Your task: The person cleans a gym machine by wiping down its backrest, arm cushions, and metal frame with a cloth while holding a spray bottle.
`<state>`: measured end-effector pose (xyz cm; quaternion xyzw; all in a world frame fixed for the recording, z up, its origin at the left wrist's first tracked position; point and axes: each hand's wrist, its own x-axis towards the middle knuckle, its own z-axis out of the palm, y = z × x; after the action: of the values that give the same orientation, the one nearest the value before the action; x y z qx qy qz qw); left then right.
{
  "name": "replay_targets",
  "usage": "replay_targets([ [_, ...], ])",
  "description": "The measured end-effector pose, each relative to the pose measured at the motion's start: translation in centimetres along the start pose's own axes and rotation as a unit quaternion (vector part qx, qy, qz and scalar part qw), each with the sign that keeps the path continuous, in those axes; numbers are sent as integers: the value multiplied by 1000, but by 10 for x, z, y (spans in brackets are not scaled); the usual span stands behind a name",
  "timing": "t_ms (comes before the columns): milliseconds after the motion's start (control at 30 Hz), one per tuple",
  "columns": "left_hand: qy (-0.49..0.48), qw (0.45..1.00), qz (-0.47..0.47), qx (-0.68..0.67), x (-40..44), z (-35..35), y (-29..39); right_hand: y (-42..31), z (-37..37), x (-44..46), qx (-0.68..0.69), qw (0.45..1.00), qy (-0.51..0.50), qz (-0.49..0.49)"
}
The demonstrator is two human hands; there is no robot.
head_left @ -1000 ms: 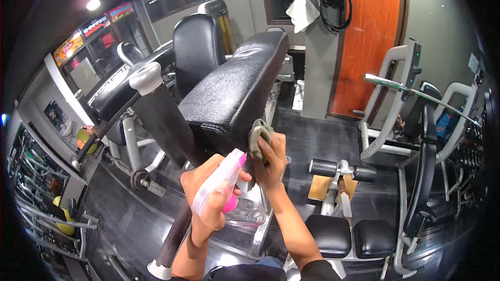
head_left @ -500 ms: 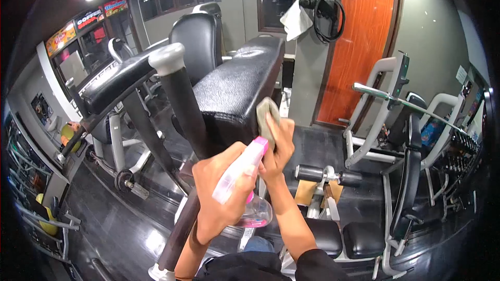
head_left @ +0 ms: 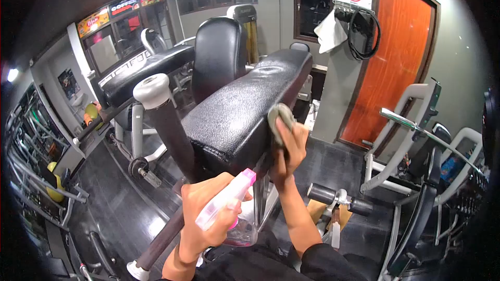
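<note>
In the head view my left hand (head_left: 209, 211) grips a spray bottle (head_left: 225, 201) with a pink and white trigger head and a clear body. It sits just below the near end of a black padded armrest (head_left: 234, 109) on a gym machine. My right hand (head_left: 291, 145) is closed around a folded greyish cloth (head_left: 280, 120), pressed against the right side of the pad. A dark handle (head_left: 169, 130) with a silver end cap rises left of the pad. The lower part of the bottle is partly hidden by my left hand.
A black backrest (head_left: 219, 52) stands behind the pad. To the right are a roller-pad bench (head_left: 338, 200) and a rack with a barbell (head_left: 416, 127). A white towel (head_left: 330, 31) and a black cable (head_left: 364, 36) hang by an orange door (head_left: 393, 62).
My right hand and the cloth have slid forward along the pad's right side. My left hand has shifted slightly left and down with the bottle. The camera view has tilted and turned.
</note>
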<state>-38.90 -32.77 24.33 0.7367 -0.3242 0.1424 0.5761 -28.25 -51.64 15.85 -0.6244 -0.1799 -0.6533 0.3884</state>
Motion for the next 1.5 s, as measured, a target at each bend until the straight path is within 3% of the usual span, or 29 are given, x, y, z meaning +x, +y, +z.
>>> replay_targets([
  [100,31,999,7,33,-1,10,2,13,-3,-9,0,999,-15,-30],
  [167,18,985,59,162,-2,16,7,37,-5,-11,15,998,-14,-51],
  [333,33,965,100,241,7,55,24,54,-7,19,16,996,-25,81],
  [500,97,944,70,308,28,87,20,54,-8,6,98,991,-34,82],
  [700,123,931,31,342,50,103,4,69,-22,-35,161,953,7,257],
  [800,141,930,31,336,55,108,3,73,-26,-37,146,964,27,220],
  [967,172,925,38,337,60,116,0,60,-17,-1,109,969,-56,214],
  [1000,174,927,38,330,60,118,1,54,-9,4,109,973,-33,203],
  [1167,155,934,29,322,61,118,10,36,-3,-5,68,995,-72,5],
  [1267,161,952,0,260,63,114,11,62,-4,-17,96,990,-83,-58],
  [1367,139,955,-31,259,68,114,9,93,-2,-8,58,997,-45,-16],
  [1500,124,955,3,269,71,118,-2,85,1,21,44,994,-35,97],
])
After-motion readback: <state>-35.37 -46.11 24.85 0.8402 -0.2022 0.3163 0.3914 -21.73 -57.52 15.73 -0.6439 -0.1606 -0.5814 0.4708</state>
